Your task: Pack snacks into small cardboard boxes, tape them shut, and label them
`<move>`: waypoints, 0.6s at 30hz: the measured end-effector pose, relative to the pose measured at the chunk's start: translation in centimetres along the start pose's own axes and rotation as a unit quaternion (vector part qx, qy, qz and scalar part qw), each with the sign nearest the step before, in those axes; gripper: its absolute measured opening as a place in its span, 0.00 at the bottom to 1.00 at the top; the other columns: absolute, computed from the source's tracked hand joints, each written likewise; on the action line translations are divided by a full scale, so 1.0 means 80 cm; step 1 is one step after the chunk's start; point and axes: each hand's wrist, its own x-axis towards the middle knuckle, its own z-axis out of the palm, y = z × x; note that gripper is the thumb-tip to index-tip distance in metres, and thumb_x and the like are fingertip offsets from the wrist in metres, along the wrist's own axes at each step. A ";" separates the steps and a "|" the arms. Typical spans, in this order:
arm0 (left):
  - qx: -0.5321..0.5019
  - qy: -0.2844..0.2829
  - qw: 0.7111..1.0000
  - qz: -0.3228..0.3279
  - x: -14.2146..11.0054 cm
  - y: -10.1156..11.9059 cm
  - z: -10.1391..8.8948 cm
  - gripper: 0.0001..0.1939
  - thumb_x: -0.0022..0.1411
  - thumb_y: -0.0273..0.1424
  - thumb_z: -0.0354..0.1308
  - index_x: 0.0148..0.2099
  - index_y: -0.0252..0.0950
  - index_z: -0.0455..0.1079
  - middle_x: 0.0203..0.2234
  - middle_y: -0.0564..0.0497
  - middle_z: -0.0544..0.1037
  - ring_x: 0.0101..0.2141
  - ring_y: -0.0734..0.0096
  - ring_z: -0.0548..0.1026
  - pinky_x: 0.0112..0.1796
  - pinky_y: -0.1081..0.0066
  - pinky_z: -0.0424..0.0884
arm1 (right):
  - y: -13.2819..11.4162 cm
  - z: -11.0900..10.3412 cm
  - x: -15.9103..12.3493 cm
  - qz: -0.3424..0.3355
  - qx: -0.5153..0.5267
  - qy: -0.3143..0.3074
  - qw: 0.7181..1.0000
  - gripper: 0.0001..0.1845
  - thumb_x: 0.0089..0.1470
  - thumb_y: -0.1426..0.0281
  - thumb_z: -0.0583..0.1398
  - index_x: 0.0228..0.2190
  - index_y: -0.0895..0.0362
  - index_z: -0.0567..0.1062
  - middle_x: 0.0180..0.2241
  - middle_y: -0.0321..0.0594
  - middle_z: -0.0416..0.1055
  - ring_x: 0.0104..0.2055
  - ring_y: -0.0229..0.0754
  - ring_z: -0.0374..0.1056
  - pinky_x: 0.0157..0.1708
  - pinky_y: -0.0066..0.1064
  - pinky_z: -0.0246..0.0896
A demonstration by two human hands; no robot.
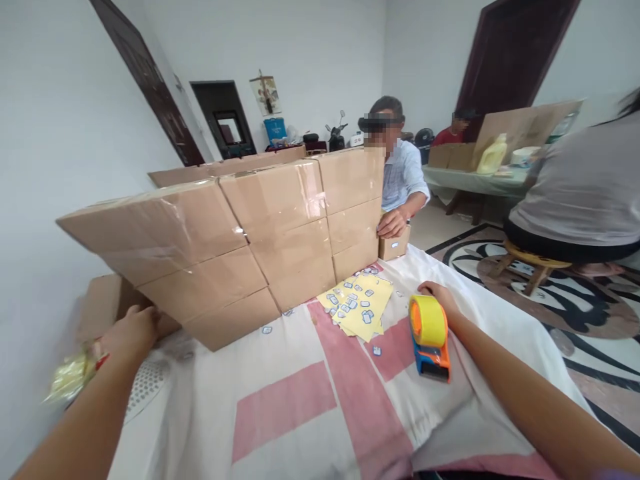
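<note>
My left hand (131, 331) is at the far left, its fingers curled over the near side of a cardboard box (97, 303); the fingertips are hidden. Just right of it rises a stack of taped cardboard boxes (295, 257). My right hand (443, 297) rests on the cloth (285, 407) with its visible fingers stretched left, holding nothing I can see. Partly in front of it stands a tape dispenser (431, 363) with a yellow roll (431, 321). Yellow sheets (377, 303) lie near the stack, strewn with small blue-edged labels (352, 305).
Across the table a person (405, 175) has a hand (393, 223) on a small box (395, 245) at the stack's end. A yellow plastic packet (70, 378) is at lower left. Another person (585, 187) sits on a stool (533, 263) at right, by a second table (460, 181).
</note>
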 end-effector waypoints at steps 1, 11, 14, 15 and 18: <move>0.014 -0.007 1.000 -0.006 -0.001 -0.002 -0.003 0.03 0.49 0.29 0.59 0.25 0.38 0.69 0.21 0.54 0.63 0.28 0.59 0.71 0.42 0.48 0.69 | 0.002 0.000 0.000 0.001 0.005 0.002 1.000 0.12 0.55 0.67 0.54 0.31 0.55 0.78 0.35 0.45 0.80 0.38 0.48 0.74 0.35 0.32 0.62; 0.057 0.173 0.974 -0.132 -0.042 -0.026 -0.159 0.12 0.52 0.37 0.55 0.27 0.41 0.53 0.21 0.58 0.56 0.27 0.68 0.60 0.42 0.55 0.72 | 0.000 -0.007 0.008 0.025 0.076 0.038 0.996 0.12 0.55 0.67 0.56 0.34 0.56 0.79 0.29 0.47 0.77 0.30 0.48 0.70 0.32 0.37 0.60; 0.047 0.225 0.966 -0.121 -0.127 -0.039 -0.215 0.08 0.52 0.38 0.54 0.29 0.41 0.58 0.24 0.56 0.62 0.31 0.63 0.65 0.45 0.51 0.73 | -0.019 -0.032 0.008 0.031 0.105 0.126 0.986 0.17 0.56 0.70 0.51 0.40 0.59 0.77 0.37 0.52 0.78 0.38 0.50 0.73 0.41 0.40 0.64; 0.035 0.247 0.964 -0.095 -0.165 -0.045 -0.227 0.08 0.52 0.38 0.54 0.29 0.42 0.60 0.26 0.55 0.64 0.34 0.60 0.68 0.47 0.50 0.72 | -0.029 -0.046 0.004 0.024 0.114 0.160 0.980 0.18 0.58 0.70 0.50 0.43 0.59 0.76 0.40 0.53 0.77 0.41 0.50 0.73 0.43 0.40 0.65; -0.053 0.255 0.965 -0.012 -0.289 -0.060 -0.244 0.03 0.57 0.36 0.54 0.34 0.45 0.65 0.34 0.53 0.71 0.43 0.55 0.72 0.54 0.50 0.68 | -0.074 -0.093 -0.032 -0.082 0.138 0.235 0.959 0.16 0.61 0.65 0.51 0.45 0.55 0.75 0.43 0.52 0.75 0.44 0.51 0.71 0.46 0.42 0.66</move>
